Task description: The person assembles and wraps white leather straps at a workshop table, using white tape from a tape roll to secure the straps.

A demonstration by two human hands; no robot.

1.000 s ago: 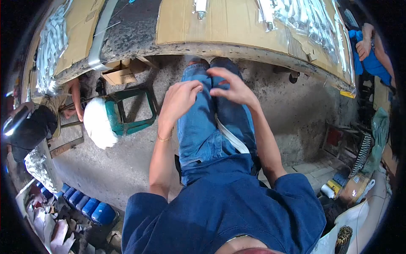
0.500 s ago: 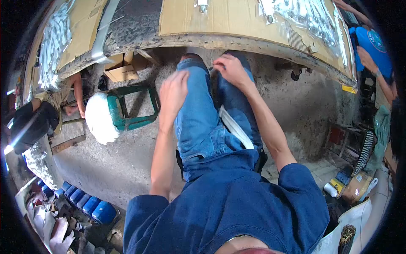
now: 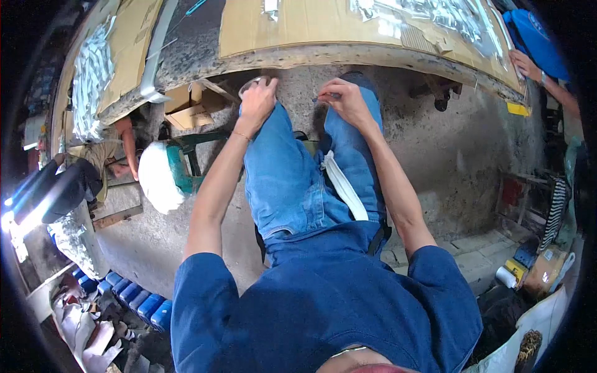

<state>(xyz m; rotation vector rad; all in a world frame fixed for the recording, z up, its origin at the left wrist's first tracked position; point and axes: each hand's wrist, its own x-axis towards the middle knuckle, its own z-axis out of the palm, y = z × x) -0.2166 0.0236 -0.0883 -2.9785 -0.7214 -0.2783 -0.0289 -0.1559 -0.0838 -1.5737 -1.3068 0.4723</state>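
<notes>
My left hand (image 3: 258, 101) is above my left knee, close to the table's front edge, with its fingers curled. Whatever it may hold is hidden. Over my other knee, my right hand (image 3: 346, 103) is closed in a pinch, and the tip of a small dark thing (image 3: 318, 99) pokes out from its fingers. Its kind is too small to tell. A white strip (image 3: 345, 189) lies across my right thigh, touched by neither hand.
Cardboard (image 3: 298, 31) covers the table (image 3: 360, 55), with silvery strips (image 3: 429, 15) on it. A green stool (image 3: 180, 168) carrying a white bundle (image 3: 158, 177) stands left. One person (image 3: 127, 146) sits left; another's hand (image 3: 525, 64) is right. Blue containers (image 3: 149, 306) line the floor.
My left hand has moved forward and up, and its fingers have curled. My right hand has shifted slightly right, turning so a dark tip shows. My knees have spread apart and the view has shifted.
</notes>
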